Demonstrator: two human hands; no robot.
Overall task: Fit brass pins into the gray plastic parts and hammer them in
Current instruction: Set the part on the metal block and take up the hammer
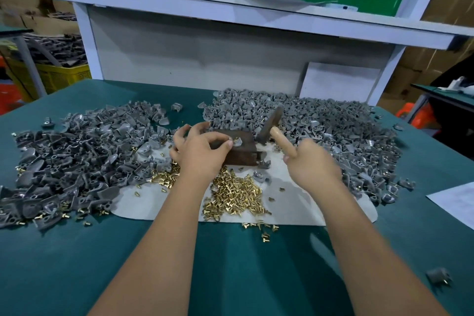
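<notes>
My left hand [198,151] pinches a small gray plastic part [237,141] with a brass pin in it, held on top of a dark metal block [241,152]. My right hand [311,161] grips the wooden handle of a hammer [269,122], whose dark head is raised and tilted just right of the block. A heap of loose brass pins [234,196] lies on a white sheet [307,205] in front of the block. Large piles of gray parts spread at the left [77,156] and at the back right [320,120].
The green table [230,264] carries a stray gray part [438,276] near the front right and a white paper [456,202] at the right edge. A white shelf frame [230,15] rises behind the piles. A yellow crate [59,74] stands off to the left.
</notes>
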